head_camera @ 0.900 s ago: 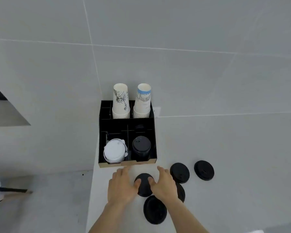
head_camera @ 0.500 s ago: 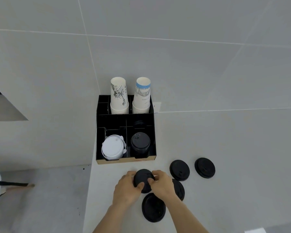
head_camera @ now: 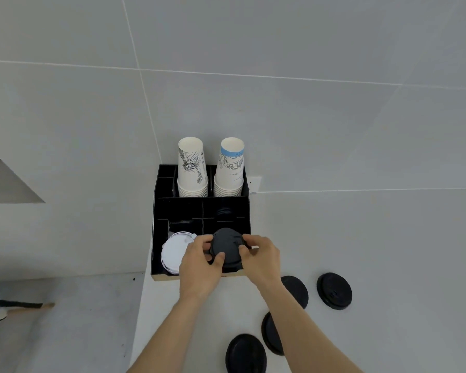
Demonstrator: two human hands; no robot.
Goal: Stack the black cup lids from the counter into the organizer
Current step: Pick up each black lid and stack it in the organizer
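Grey counter (head_camera: 388, 238): black organizer (head_camera: 156, 238), front-R slot; L hand (head_camera: 199, 265) & R hand (head_camera: 261, 259) both grip black cup lid (head_camera: 226, 246); 4 loose lids nearby.

Head-worn view, steeply down, close.

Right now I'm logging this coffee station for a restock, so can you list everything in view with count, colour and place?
organizer: one, black, on the counter against the wall
paper cup stacks: two, white with printed drawings, organizer's back row
white lids: one stack, front left compartment
held black lid: one, over the front right compartment
loose black lids: four, on the counter to the right of the arms
counter: one, light grey
wall: light grey tiles
left hand: on the held lid's left edge
right hand: on its right edge
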